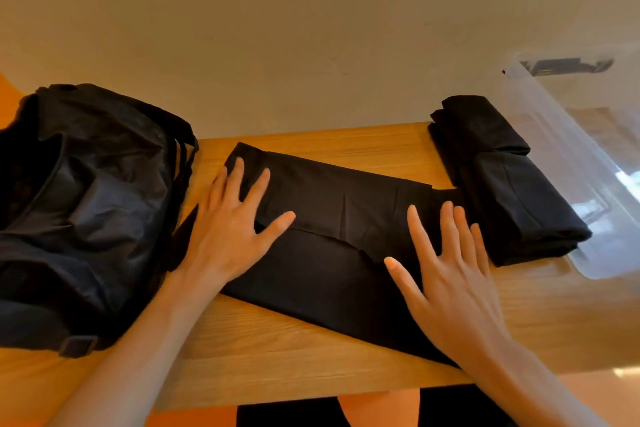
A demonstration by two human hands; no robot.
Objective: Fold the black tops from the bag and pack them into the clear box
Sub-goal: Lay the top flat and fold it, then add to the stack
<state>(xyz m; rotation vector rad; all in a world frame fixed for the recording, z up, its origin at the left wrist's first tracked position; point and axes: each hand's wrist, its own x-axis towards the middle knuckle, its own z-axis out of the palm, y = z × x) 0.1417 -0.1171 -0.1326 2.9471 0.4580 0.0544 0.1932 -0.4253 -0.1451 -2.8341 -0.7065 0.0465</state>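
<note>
Grip: Both hands lie flat with fingers straight and spread; neither has hold of anything. Your left hand [228,229] presses the left end of the top [332,218]. Your right hand [446,263] presses its right part.
Top: It lies on the table [277,350] between the bag [86,201] and the pile [502,177], folded into 1 long strip that runs askew to the table edge. A flap edge crosses its middle.
Pile: The folded tops sit on the table against the wall of the box [554,149], not inside it.
Risk 1: The flap may spring open when you lift your palms. Cause: only hand pressure holds the fold in soft cloth.
Risk 2: The cross fold may come out crooked. Cause: the strip is skewed and its long edges do not look parallel.
Risk 3: The pile may be pulled out of shape. Cause: the strip's right end reaches it, so lifting that end can drag it.
Risk 4: The strip may slide toward you. Cause: its near corner lies close to the front edge.
Risk 5: You may misjudge an edge. Cause: black cloth beside a black bag and a black pile.
</note>
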